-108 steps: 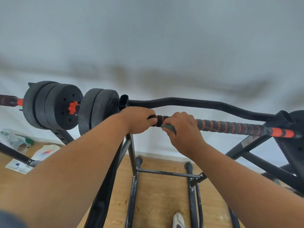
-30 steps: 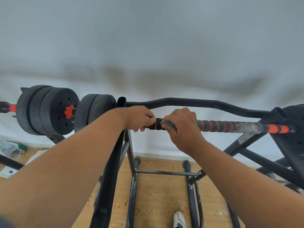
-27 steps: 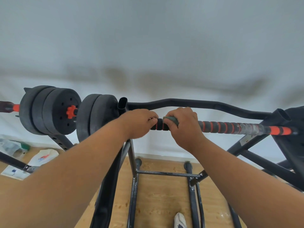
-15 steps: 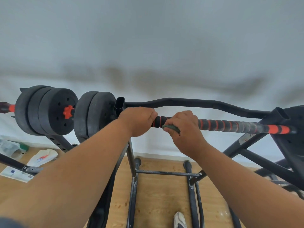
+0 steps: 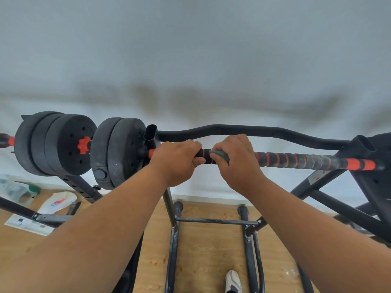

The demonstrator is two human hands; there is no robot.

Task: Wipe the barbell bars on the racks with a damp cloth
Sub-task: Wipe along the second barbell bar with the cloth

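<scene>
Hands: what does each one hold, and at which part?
The left hand grips the barbell bar near its left end. The right hand holds the cloth wrapped against the bar.

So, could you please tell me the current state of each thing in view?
Left hand: gripping the bar beside the weight plates.
Right hand: holding the cloth wrapped on the bar.
Cloth: bunched under the right hand's fingers.
Bar: resting across the rack.
Weight plates: mounted on the bar's left end.
Rack: standing on the wooden floor.
</scene>
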